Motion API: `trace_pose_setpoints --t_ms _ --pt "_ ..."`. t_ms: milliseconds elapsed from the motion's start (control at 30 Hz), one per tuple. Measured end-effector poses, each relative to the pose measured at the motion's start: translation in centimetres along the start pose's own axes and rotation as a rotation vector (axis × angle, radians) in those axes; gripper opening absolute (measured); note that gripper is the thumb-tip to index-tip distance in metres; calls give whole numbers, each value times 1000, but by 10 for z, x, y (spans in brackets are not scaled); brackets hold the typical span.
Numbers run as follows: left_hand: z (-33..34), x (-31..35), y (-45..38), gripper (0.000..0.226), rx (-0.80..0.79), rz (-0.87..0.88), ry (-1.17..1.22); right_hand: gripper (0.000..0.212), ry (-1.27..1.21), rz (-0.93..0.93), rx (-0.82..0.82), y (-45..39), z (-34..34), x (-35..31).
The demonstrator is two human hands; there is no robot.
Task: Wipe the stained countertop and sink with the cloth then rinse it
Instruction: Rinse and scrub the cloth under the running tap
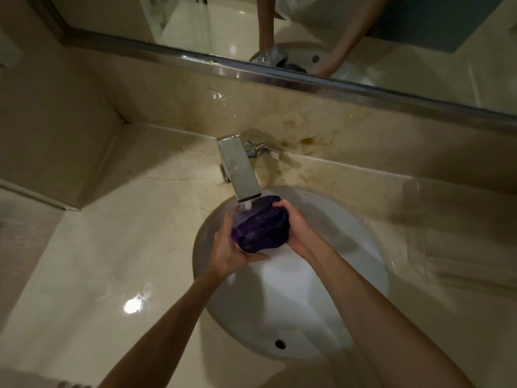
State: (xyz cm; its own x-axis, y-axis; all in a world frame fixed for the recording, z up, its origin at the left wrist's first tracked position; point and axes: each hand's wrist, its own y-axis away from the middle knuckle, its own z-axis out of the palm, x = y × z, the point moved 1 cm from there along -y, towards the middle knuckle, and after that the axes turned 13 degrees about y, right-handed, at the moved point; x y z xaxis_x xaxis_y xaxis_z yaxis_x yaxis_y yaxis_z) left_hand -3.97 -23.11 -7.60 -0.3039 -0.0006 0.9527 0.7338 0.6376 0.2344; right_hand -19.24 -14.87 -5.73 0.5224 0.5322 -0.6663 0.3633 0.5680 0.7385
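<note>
Left hand (232, 247) is curled partly closed around the left and lower side of the purple cloth (260, 228), thumb lying along the cloth's near edge, fingers wrapped behind it. Right hand (296, 228) is likewise closed on the cloth's right side, fingertips pressed onto its top near the spout. Both hands grip the same bunched cloth, which sits between them, held above the bowl of the white sink (293, 303) and not touching it. The square chrome faucet (237, 169) projects over the sink's far rim; a stream of water (248, 205) falls from its spout onto the cloth's upper left part, directly beside the left fingers. The beige marble counter (112, 261) surrounds the sink and looks wet and glossy. A brownish stain (307, 140) marks the backsplash just right of the faucet. A mirror (335, 32) above reflects both forearms and the cloth.
</note>
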Motion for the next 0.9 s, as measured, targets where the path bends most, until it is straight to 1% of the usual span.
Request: trace_pose_setpoints --t_ms 100,133,167,233,267,300,333,367,400,467,500,567,600,633,667,700,733,767,800,833,867,900 --pt "-9 4 -7 67 33 31 -21 19 -33 -3 -46 1 -5 -5" --pt "-14 9 -13 60 16 63 -68 21 -34 -4 -58 1 -8 -7" --pt "-20 9 -19 57 -9 108 -150 24 -41 0 -72 -1 -12 -9" --pt "-32 17 -27 65 -79 229 -388 38 -70 26 -117 -6 -21 -12" --pt "-38 19 -31 71 -125 253 -494 51 -83 53 -120 -7 -24 -13" --pt "-42 21 -33 76 -171 256 -574 69 -91 88 -135 -8 -26 -12" --pt "-45 23 -34 77 -216 265 -643 86 -86 122 -157 -10 -27 -10" --pt "-45 24 -35 74 -264 305 -698 95 -68 157 -186 -13 -26 -5" --pt "-44 29 -35 66 -300 376 -734 98 -46 188 -214 -15 -22 0" --pt "-41 36 -39 44 -342 485 -726 89 -76 233 -332 -14 -9 9" --pt "-42 37 -43 40 -372 530 -752 87 -128 246 -384 -13 -4 13" --pt "-41 38 -53 45 -417 669 -932 94 -204 261 -447 -9 0 21" --pt "-42 37 -57 47 -450 699 -1043 97 -216 261 -469 -7 0 22" --pt "-42 32 -60 44 -506 691 -1144 97 -199 255 -498 -4 -1 22" --pt "-45 27 -61 39 -532 749 -1233 95 -142 248 -517 -4 -2 23" --pt "-50 19 -64 35 -557 753 -1295 92 -60 239 -530 -5 -3 22" --pt "-53 18 -65 37 -578 747 -1367 92 10 235 -541 -7 -4 22" --pt "-53 20 -64 41 -520 721 -1406 94 52 242 -562 -9 -6 21" --pt "-55 25 -65 40 -417 792 -1464 98 74 262 -570 -11 -10 20" --pt "-58 34 -69 32 -390 806 -1374 100 96 292 -581 -11 -13 17" --pt "-60 30 -72 33 -445 793 -1211 93 119 316 -621 -9 -13 13" --pt "-57 33 -73 40 -534 832 -1139 77 148 321 -691 -5 -11 6"
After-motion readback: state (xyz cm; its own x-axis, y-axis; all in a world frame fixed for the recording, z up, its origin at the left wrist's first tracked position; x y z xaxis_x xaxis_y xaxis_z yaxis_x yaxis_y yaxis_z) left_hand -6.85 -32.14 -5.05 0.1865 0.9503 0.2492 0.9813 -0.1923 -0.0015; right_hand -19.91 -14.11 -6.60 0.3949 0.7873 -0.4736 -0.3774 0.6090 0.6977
